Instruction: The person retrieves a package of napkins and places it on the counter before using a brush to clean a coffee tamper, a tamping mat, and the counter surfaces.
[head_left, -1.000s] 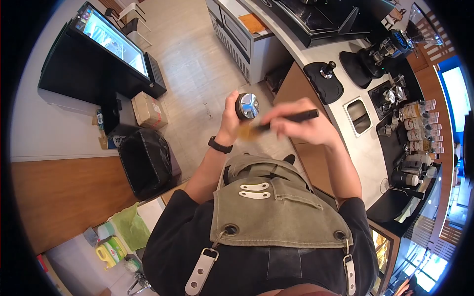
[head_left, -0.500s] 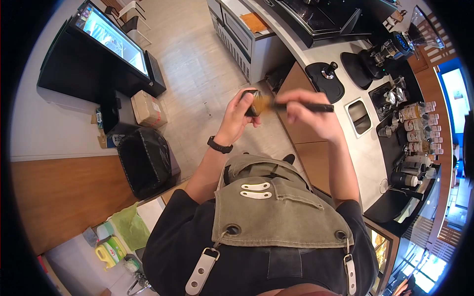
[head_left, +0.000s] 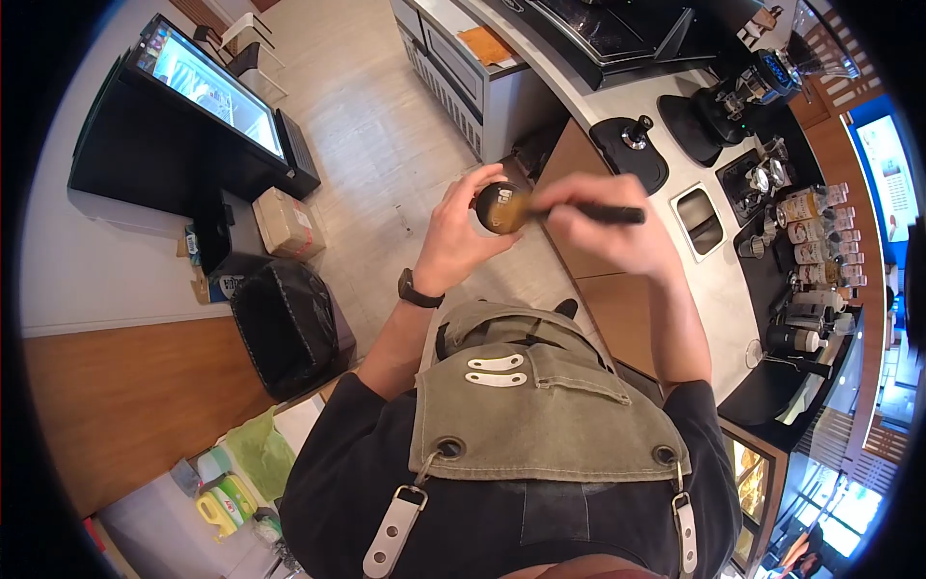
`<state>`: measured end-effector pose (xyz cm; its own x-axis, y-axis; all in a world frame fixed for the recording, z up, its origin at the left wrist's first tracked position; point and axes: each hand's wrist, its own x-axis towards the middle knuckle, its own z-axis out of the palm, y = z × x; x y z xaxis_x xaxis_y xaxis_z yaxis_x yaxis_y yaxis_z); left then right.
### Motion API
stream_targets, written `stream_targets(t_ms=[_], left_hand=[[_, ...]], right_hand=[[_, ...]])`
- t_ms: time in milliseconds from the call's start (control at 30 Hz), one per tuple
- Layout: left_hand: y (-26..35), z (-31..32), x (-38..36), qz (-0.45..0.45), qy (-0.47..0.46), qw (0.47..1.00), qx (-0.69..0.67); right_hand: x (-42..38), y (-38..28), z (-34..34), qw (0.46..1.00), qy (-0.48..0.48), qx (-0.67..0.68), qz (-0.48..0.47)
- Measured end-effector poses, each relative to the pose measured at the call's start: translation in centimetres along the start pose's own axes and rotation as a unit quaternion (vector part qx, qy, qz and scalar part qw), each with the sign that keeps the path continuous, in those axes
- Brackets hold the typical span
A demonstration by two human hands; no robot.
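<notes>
My left hand has its fingers curled round a small round black object with pale lettering on its face, held above the floor. To its right, my right hand grips a brush by its black handle. The brush's tan bristles lie over the right side of the round object's face, smeared by motion. Both hands are in front of the olive apron, close to each other.
A counter on the right bears a small sink, a tamper on a black mat, a grinder and several bottles. On the left are a black bin, a cardboard box and a lit display case.
My left hand has turned the round object so its lettered face shows more fully. My right hand and the brush have moved slightly, still blurred.
</notes>
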<state>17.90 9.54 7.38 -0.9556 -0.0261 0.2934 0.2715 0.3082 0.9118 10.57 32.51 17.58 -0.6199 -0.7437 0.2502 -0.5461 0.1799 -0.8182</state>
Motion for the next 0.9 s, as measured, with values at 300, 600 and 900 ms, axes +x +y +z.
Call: stream_targets(t_ms=[300, 600, 900], left_hand=[[-0.3, 1.5, 1.2, 0.061, -0.03, 0.99, 0.126], [0.1, 7.0, 3.9, 0.081, -0.122, 0.983, 0.113], [1.6, 21.7, 6.7, 0.119, -0.346, 0.927, 0.08]], right_hand=[[-2.0, -0.2, 0.5, 0.993, -0.085, -0.003, 0.084], [-8.6, 5.8, -1.2, 0.967, 0.242, -0.074, 0.036], [-32.1, 11.3, -1.2, 0.747, 0.539, 0.267, 0.282]])
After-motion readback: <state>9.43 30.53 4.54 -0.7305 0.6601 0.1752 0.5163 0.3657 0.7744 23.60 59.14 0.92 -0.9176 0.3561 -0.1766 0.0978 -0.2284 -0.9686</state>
